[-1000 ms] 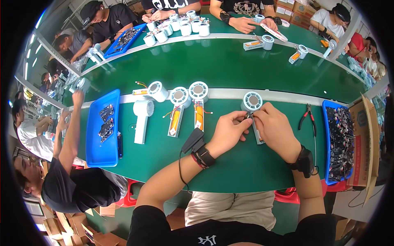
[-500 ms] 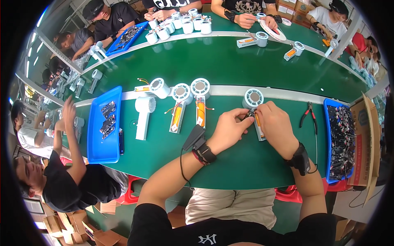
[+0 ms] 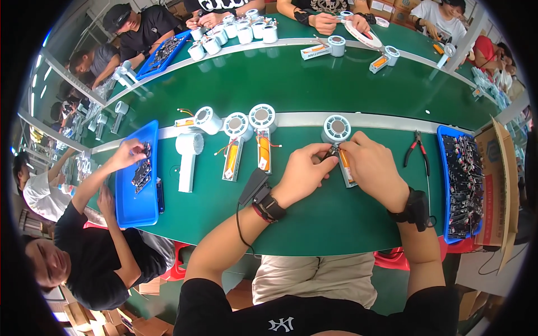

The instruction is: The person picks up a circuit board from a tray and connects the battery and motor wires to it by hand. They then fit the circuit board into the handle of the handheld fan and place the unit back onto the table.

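Working over the green counter, you pinched a small dark part in narrowed left-hand fingers at the neck of a pale fan, which lay before you. Your right hand curled over its handle beside the orange battery; whether those fingers gripped anything could not be told. Pliers lay to the right.

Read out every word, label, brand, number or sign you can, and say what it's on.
I won't copy printed text; here's where it shows.
Cardboard box, right: lettering, a logo.
Wearer's black T-shirt: white emblem.
Co-worker's black T-shirt, top: white lettering, cut off.
Far-rail handheld fan: lettering, small, blurred.
Half-assembled fan being handled: none readable.
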Available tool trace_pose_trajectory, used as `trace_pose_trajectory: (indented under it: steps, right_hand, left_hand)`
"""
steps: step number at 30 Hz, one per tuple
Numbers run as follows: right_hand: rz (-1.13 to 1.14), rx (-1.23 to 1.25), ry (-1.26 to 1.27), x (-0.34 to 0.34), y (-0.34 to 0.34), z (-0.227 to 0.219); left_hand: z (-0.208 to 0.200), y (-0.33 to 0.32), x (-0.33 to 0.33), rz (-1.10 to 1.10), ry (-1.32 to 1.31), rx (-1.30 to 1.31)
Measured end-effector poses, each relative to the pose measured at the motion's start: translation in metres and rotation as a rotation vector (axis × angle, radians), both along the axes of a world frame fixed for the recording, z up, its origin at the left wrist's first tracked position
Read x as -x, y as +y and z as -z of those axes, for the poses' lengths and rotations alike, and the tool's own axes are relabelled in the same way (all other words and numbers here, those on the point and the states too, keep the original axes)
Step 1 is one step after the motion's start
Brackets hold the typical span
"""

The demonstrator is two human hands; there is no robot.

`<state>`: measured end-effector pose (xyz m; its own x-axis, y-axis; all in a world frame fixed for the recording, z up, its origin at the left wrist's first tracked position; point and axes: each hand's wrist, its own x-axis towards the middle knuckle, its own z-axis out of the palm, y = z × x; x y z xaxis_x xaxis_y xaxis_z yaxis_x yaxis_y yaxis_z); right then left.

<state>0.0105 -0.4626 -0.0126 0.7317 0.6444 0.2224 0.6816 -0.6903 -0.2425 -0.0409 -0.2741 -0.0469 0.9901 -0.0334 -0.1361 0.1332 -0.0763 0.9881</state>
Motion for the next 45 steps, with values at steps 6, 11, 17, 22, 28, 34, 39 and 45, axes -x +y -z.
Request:
trace_pose_trajectory:
  steps: [6, 11, 17, 22, 28, 34, 39, 45]
  right_hand:
    - [-0.008, -0.185, -0.083, -0.001, 0.004, 0.014]
    - [0.03, -0.241, -0.089, -0.007, 0.004, 0.021]
    - [-0.038, -0.157, 0.002, -0.009, -0.004, 0.012]
    - [-0.04, 0.022, 0.131, -0.002, -0.007, -0.007]
    - [-0.024, -0.031, 0.204, -0.011, -0.015, -0.006]
    - [0.065, -0.472, 0.71, -0.029, -0.015, -0.003]
    - [0.128, -0.59, 0.866, -0.035, -0.012, 0.009]
    - [0.181, -0.6, 0.844, -0.031, -0.009, 0.009]
  left_hand:
    - [-0.002, 0.003, 0.001, 0.04, 0.009, 0.0]
    - [-0.004, 0.002, 0.001, 0.065, 0.04, 0.017]
    - [0.001, 0.0, 0.0, 0.064, 0.051, 0.115]
    - [-0.01, 0.005, 0.0, 0.007, 0.173, 0.229]
    - [0.0, 0.01, -0.008, 0.063, 0.179, 0.256]
    - [-0.004, -0.009, -0.003, -0.04, 0.171, 0.394]
    - [0.004, -0.03, -0.005, -0.219, 0.114, 0.393]
    - [0.004, -0.04, -0.009, -0.23, 0.126, 0.342]
